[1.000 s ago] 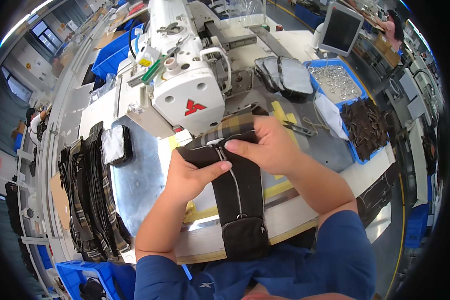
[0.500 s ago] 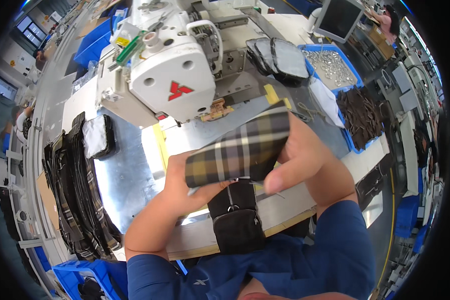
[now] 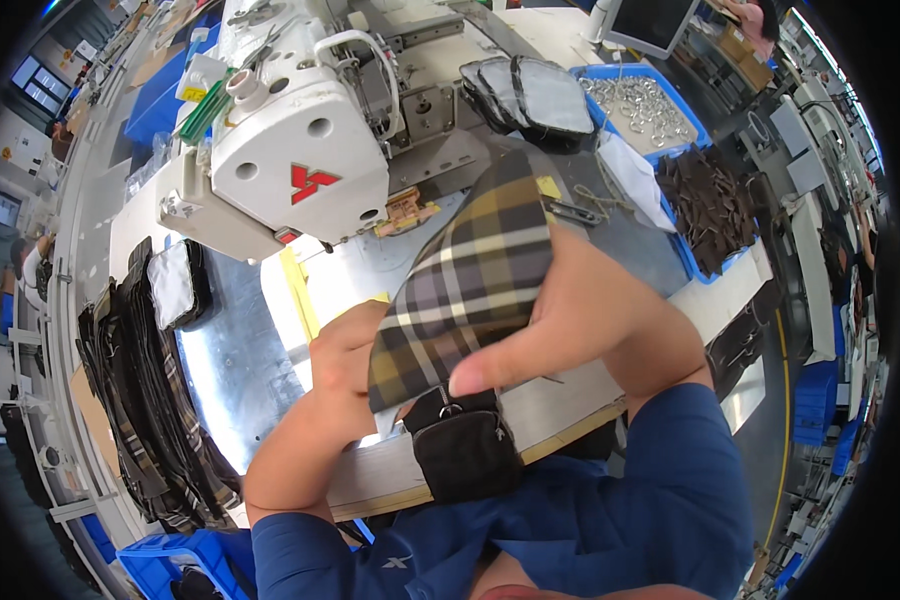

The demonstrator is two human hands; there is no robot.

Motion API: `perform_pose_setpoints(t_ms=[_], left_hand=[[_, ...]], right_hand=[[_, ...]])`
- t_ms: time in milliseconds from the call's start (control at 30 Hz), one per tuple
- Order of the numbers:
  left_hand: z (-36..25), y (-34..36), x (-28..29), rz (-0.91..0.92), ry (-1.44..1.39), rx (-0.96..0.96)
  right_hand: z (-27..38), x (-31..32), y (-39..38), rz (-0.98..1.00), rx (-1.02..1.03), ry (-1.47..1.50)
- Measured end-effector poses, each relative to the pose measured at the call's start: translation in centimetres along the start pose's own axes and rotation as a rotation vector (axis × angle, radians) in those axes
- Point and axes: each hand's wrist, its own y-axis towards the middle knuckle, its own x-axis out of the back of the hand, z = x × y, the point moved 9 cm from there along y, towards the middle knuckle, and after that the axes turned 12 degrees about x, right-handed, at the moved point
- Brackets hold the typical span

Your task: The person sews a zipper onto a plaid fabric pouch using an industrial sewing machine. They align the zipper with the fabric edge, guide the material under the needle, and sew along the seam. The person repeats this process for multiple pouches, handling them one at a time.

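Observation:
A plaid fabric piece [image 3: 467, 265] in brown, grey and white is held up and tilted between my two hands. On its left edge, my left hand [image 3: 345, 365] is closed, with its fingertips partly hidden behind the cloth. My right hand [image 3: 570, 310] grips the right side, its thumb lying across the front. Below the cloth, at the table's front edge, is a small black zippered pouch [image 3: 467, 455] with a metal ring at its top. Whether the pouch is joined to the plaid piece cannot be made out.
A white sewing machine [image 3: 300, 170] stands ahead. Stacked plaid and black pieces [image 3: 150, 400] lie at left beside a small black-edged panel [image 3: 175, 285]. Similar panels [image 3: 530, 95] lie at the back. Blue trays hold metal hardware [image 3: 640, 108] and dark strips [image 3: 708, 205].
The plaid piece has tipped steeper, with its upper end toward the machine. My right hand has moved left, and its thumb now reaches farther over the cloth. The whole view has shifted a little.

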Motion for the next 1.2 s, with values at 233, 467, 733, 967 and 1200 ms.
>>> perform_pose_setpoints(t_ms=[233,467,733,967,1200], left_hand=[[-1.4,0.0,0.1,-0.150,0.184,-0.147],[-1.2,-3.5,2.7,-0.461,0.430,0.007],[-6.6,-2.4,-0.6,-0.237,0.748,-0.342],[-7.0,-2.9,-0.7,-0.246,0.754,-0.416],[-7.5,-3.9,-2.2,-0.253,0.883,-0.572]], right_hand=[[-1.5,-0.2,0.2,0.034,-0.125,-0.043],[-1.3,-0.6,0.6,0.049,-0.002,-0.097],[-1.9,-1.3,0.7,0.128,0.063,-0.201],[-1.5,-1.6,0.0,0.157,0.095,-0.299],[0.0,-2.1,-0.2,0.050,0.255,-0.245]])
